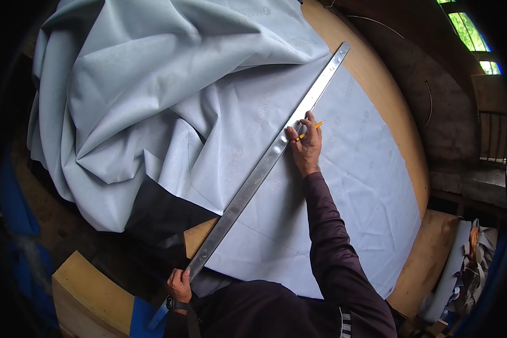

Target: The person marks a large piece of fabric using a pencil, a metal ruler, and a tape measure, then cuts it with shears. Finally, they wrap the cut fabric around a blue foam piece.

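Note:
A long metal straightedge [248, 190] lies diagonally across a light grey sheet of material [355, 186] spread on a wooden table. Near the lower end of the straightedge, my left hand [179, 284], with a watch on the wrist, has its fingers closed on the metal. My right hand [308, 143] is at the middle of the bar, with a yellow pencil [312, 131] held between its fingers and fingertips touching the metal. To the left the same material lies heaped in big folds [124, 84], and its black underside [166, 208] shows at a turned-over corner.
The wooden tabletop edge [403, 127] curves along the right. At the lower right, a bin of scraps and rolled material [473, 270] stands beside the table. A curved wooden piece [90, 293] and blue material [146, 318] are at the lower left. A window [470, 34] is at the upper right.

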A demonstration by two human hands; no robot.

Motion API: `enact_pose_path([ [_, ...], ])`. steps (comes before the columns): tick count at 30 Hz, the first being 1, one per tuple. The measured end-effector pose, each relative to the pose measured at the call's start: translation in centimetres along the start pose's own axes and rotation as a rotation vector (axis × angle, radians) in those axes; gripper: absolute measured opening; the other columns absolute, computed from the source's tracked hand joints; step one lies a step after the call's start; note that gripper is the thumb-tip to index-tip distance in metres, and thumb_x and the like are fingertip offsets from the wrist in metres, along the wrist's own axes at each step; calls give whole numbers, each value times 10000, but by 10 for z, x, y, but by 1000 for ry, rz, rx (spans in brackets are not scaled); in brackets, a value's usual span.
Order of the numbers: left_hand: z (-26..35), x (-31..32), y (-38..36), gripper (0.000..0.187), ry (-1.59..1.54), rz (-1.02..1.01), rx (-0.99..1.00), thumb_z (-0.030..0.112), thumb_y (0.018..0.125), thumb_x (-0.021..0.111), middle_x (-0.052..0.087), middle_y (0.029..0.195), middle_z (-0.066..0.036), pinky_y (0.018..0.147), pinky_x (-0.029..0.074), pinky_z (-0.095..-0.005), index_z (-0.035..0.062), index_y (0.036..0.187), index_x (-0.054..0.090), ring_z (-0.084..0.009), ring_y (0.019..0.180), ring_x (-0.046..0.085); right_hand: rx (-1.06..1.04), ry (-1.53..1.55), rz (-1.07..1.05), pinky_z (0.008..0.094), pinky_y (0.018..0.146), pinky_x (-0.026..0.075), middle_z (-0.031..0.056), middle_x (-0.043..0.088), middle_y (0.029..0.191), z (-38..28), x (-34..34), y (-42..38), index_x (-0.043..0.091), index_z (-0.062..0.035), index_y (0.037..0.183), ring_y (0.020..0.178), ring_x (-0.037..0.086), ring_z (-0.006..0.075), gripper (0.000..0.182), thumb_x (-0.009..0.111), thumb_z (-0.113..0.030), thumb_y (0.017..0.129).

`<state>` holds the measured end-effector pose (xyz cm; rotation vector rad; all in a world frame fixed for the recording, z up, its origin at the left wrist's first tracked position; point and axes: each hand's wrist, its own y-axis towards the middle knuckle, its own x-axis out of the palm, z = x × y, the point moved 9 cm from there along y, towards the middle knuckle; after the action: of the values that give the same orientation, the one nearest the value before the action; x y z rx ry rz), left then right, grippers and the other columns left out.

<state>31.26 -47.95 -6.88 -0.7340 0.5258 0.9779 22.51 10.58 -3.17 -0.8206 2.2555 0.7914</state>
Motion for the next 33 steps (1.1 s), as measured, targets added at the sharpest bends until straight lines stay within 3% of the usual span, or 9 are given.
enact_pose_path([
  [8,4,-9,-1,244,10,66,-6,241,972,686,616,858,-165,724,464,-494,29,870,623,-411,839,611,3,25,21,465,1106,449,197,536,1520,-3,-2,2,648,-44,1145,1337,527,391,399,852,-249,870],
  [10,47,-34,7,184,70,288,106,201,941,708,625,901,-147,806,476,-479,30,904,650,-386,907,609,10,50,25,470,1104,449,199,535,1519,-4,-3,2,649,-43,1141,1334,526,396,397,853,-248,869],
  [13,119,-20,27,109,-62,172,351,45,863,695,666,1036,-122,928,485,-468,48,972,691,-356,1046,613,-9,-4,33,474,1103,447,206,536,1513,-8,-5,2,656,-43,1137,1325,529,400,393,857,-244,865],
  [15,190,15,58,237,-176,52,536,-4,834,709,684,1104,-121,980,511,-482,56,1063,725,-360,1149,632,13,50,37,476,1108,442,210,536,1510,-6,-4,3,659,-45,1138,1329,525,401,397,861,-246,862],
  [18,294,76,116,328,-131,-5,825,49,894,681,647,1313,-138,1105,446,-466,6,1219,691,-335,1306,561,2,55,37,469,1109,443,208,540,1504,-5,-4,2,664,-51,1147,1338,518,398,410,868,-252,854],
  [27,326,163,209,564,107,69,713,94,950,539,434,1571,-145,1196,346,-426,-71,1484,466,-294,1456,400,-43,7,16,432,1068,455,214,566,1461,8,3,1,617,-8,1257,1286,552,375,501,841,-263,888],
  [29,322,169,212,574,32,33,667,100,953,533,425,1581,-124,1204,331,-411,-70,1496,458,-290,1459,394,-29,164,-37,450,1101,437,201,556,1468,26,6,4,591,-19,1322,1340,530,331,466,779,-236,956],
  [30,322,170,210,577,100,28,683,99,953,533,427,1578,-124,1203,332,-412,-69,1499,453,-290,1457,396,205,330,-62,421,1091,447,189,620,1376,33,1,6,565,-17,1370,1249,608,284,413,649,-256,1044],
  [33,326,169,209,590,201,65,730,106,961,530,427,1567,-135,1194,346,-419,-57,1518,423,-287,1444,412,281,396,-213,350,982,498,137,709,1066,-23,-37,9,628,27,1263,1016,675,222,404,482,-313,1100],
])
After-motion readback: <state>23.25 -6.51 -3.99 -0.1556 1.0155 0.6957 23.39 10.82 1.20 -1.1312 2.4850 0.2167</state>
